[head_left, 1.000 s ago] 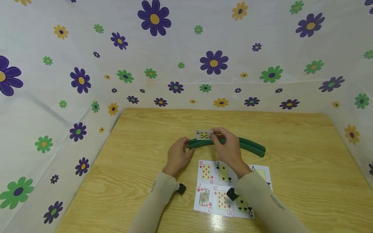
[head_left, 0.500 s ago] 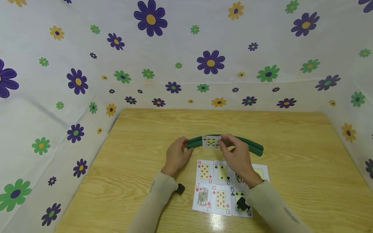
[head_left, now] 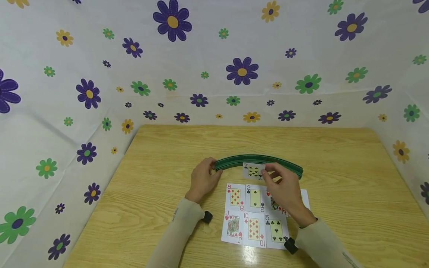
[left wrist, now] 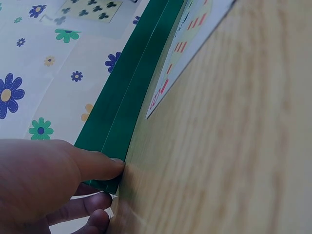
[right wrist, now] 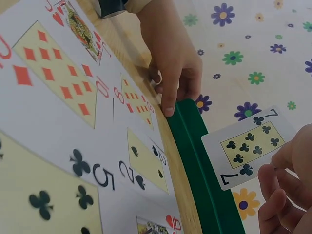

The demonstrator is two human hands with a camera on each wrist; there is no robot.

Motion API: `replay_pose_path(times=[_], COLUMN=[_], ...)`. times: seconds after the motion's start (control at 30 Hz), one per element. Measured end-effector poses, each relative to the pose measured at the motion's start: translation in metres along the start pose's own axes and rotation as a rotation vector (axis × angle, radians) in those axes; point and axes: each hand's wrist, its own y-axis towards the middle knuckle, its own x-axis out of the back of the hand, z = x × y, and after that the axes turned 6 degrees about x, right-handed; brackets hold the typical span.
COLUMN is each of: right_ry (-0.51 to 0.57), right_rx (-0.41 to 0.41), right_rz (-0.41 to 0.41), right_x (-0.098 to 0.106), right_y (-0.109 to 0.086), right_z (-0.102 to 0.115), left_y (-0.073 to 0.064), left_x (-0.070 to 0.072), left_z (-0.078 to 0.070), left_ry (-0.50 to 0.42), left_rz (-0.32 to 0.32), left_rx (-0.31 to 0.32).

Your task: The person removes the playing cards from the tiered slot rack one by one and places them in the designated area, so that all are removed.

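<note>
My left hand (head_left: 203,179) grips the left end of a curved green card holder (head_left: 258,158), with the thumb (left wrist: 105,165) on its near side. Between thumb and fingers, my right hand (head_left: 285,190) pinches the right end of a seven of clubs (head_left: 253,171), face toward me. In the head view this card overlaps the holder's near edge, and in the right wrist view it looks raised above the table. Closer to me lie face-up cards in two rows. The eight of diamonds (head_left: 235,196), two of spades (head_left: 254,199), jack of hearts (head_left: 233,226), ten of diamonds (head_left: 253,229) and five of clubs (head_left: 276,230) show.
The right forearm partly covers the cards at the right of the back row. Under everything is a wooden table (head_left: 161,149). A white flowered cloth (head_left: 201,56) hangs behind it and at both sides.
My right hand has brought the seven of clubs from above the holder's left half rightward and toward me. My left hand has kept its grip on the holder's end.
</note>
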Motion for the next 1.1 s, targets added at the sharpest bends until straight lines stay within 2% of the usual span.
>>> replay_pose_path(times=[0.6, 0.9, 1.1], right_ry=[-0.008, -0.032, -0.006], right_rx=[-0.021, -0.064, -0.067], right_rz=[-0.029, -0.044, -0.051], right_x=[0.018, 0.030, 0.036], right_y=[-0.024, -0.035, -0.042], right_z=[-0.012, -0.013, -0.016], left_y=[-0.001, 0.001, 0.001], left_x=[0.000, -0.001, -0.001], left_z=[0.001, 0.001, 0.002], left_ry=[0.014, 0.016, 0.010], left_rz=[-0.005, -0.002, -0.002], left_rx=[-0.006, -0.013, -0.012])
